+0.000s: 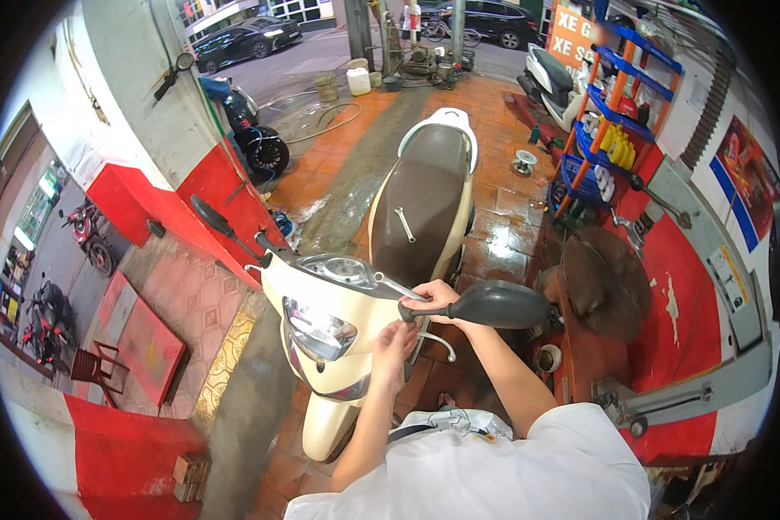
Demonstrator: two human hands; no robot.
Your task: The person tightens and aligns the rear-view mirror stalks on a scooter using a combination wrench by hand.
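Note:
A cream scooter (308,290) with a brown seat (420,195) stands before me, its headlight (319,329) toward my side. My right hand (435,300) is closed around a silver wrench (396,285) that points toward the dashboard, beside the black stem of a mirror (501,305). Just below it, the fingers of my left hand (394,342) pinch at the lower end of that stem; exactly what lies between them is partly hidden. A brake lever (440,345) curves out next to my hands. Another wrench (405,224) lies on the seat.
To the right stand a blue and orange shelf (611,113) with bottles and a round dark fan-like object (605,276). The other mirror (210,213) juts left, near a red and white pillar (191,165). A metal spool-like part (523,163) lies on the tiled floor.

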